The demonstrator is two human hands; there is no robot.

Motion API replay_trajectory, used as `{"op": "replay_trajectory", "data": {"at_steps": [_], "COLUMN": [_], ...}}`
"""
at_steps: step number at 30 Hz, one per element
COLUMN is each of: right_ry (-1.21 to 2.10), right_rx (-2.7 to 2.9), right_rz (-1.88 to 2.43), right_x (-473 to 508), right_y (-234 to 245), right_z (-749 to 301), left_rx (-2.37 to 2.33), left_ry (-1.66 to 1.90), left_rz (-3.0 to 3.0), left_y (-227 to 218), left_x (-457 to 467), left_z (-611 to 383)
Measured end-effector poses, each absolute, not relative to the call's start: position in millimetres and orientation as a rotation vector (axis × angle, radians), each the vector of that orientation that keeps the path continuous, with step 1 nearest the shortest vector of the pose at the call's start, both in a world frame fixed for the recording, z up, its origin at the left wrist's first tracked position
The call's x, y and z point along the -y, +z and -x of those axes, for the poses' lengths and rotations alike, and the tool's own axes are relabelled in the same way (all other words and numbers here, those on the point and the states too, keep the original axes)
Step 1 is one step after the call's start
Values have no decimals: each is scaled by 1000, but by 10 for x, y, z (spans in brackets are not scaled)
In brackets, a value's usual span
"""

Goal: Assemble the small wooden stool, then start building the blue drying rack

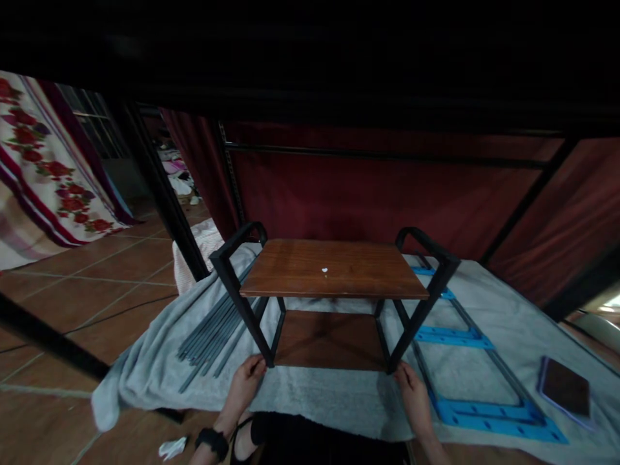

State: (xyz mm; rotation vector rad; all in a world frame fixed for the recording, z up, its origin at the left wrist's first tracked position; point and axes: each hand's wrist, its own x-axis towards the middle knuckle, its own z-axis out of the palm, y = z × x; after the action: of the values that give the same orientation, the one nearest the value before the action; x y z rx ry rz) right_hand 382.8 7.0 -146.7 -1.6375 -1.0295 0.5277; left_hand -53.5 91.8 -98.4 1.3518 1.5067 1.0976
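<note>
A small shelf unit with a brown wooden top board (334,268), a lower wooden board and a black metal frame (242,303) stands on a grey blanket (329,400). My left hand (245,384) grips the bottom of the frame's near left leg, fingers curled round it. My right hand (414,397) holds the foot of the near right leg in the same way. A black watch sits on my left wrist.
A bundle of grey metal rods (213,336) lies left of the shelf. A blue and grey metal frame (465,361) lies to the right, with a dark tablet-like slab (564,391) beyond it. Red curtains, black bed-frame posts and a tiled floor surround the blanket.
</note>
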Motion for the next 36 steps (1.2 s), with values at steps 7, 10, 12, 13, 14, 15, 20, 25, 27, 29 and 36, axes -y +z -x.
{"op": "replay_trajectory", "data": {"at_steps": [7,10,12,13,14,15,20,25,27,29,36], "right_ry": [603,616,619,614,606,597,570,617,622,612,585], "right_rx": [943,941,966,974,980,988,1033,1043,1057,1068,990], "right_rz": [1587,1610,1634,1647,1660,1672,1707,1733,1757,1773,1764], "right_x": [-58,-53,-45,-41,-39,-38,-45,-41,-36,-30,-1], "right_y": [-1461,-1486,-1521,-1543,-1568,-1595,-1717,-1723,-1678,-1621,-1494], "right_z": [-3788,-3803,-3834,-3854,-3876,-3897,-3976,-3998,-3989,-3973,-3913], "left_rx": [-1445,-1440,-1433,-1427,-1422,-1417,-1342,-1236,-1190,-1161,-1183], "left_ry": [1137,1177,1213,1239,1274,1313,1478,1554,1583,1609,1613], "left_rz": [-1191,-1137,-1106,-1088,-1065,-1040,-978,-987,-976,-976,-1160], "left_y": [-880,-751,-639,-572,-498,-418,29,374,471,569,738], "left_x": [-949,-958,-978,-993,-1013,-1036,-1209,-1407,-1485,-1562,-1725], "left_z": [495,491,509,524,541,560,632,624,607,585,518]}}
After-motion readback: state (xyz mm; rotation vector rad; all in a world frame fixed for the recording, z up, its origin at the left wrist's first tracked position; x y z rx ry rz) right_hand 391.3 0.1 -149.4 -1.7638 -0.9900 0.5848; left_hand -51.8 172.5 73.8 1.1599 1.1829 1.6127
